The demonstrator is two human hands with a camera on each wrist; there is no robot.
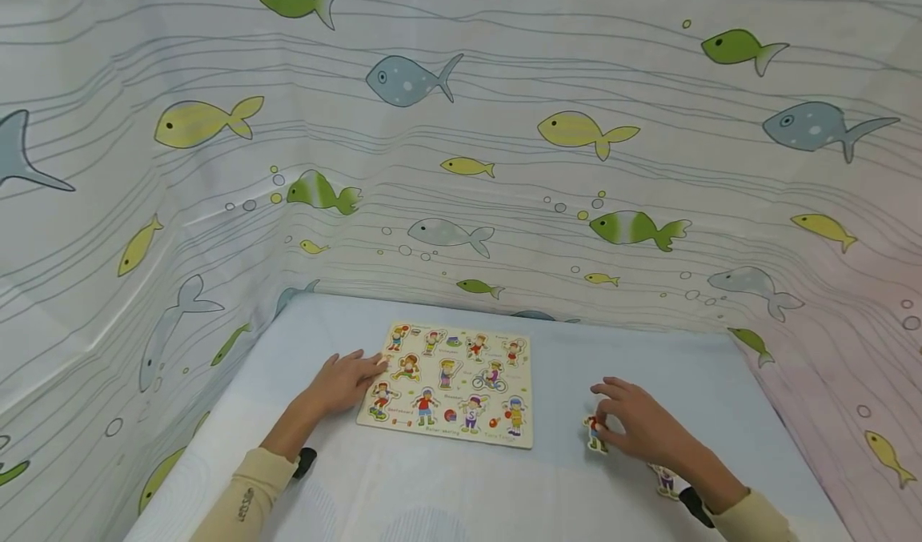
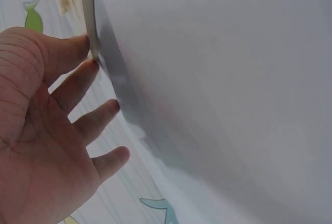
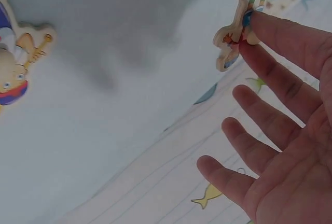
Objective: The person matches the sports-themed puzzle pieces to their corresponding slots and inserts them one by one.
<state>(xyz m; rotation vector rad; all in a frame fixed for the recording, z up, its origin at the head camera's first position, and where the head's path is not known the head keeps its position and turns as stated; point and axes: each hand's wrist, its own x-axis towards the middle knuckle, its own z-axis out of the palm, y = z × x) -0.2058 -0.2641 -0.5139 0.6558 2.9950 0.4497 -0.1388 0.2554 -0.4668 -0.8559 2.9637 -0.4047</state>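
A wooden picture puzzle board with several sporty figures lies on the table. It cannot be told which figures are loose pieces and which are printed. My left hand is at the board's left side; in the left wrist view, thumb and index fingertips touch its edge, the other fingers spread. Right of the board, my right hand pinches a small wooden puzzle piece between thumb and index finger. This piece is a figure with red, blue and green parts, seen nearly edge-on in the right wrist view.
Another wooden figure piece lies under my right wrist, partly hidden; its purple-and-red cap shows in the right wrist view. Pale cloth covers the table. A fish-patterned curtain rises behind it and at both sides.
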